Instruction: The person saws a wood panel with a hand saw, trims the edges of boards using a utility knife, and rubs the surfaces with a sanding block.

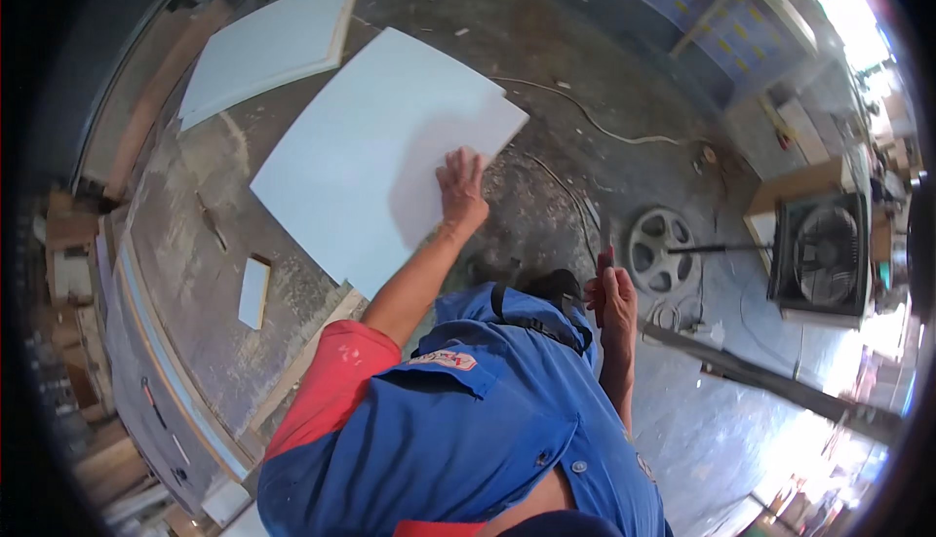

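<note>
A large white panel (351, 147) with a small notch at its far right corner lies on the worn workbench (175, 235), its right side overhanging the floor. Across its right edge rests my left hand (463, 189), fingers spread and bent with their tips on the white surface. My right hand (613, 295), off to the right over the floor, is closed round a slim tool with a red handle (605, 258). A narrow blade-like part points away from me; its exact kind is too blurred to tell.
More white panels (278, 45) lie stacked at the far left. A small white offcut (254, 292) and a thin dark tool (211, 222) are on the bench. On the floor are a cable (585, 113) and a spoked wheel-shaped base (663, 250); a box fan (825, 254) stands right.
</note>
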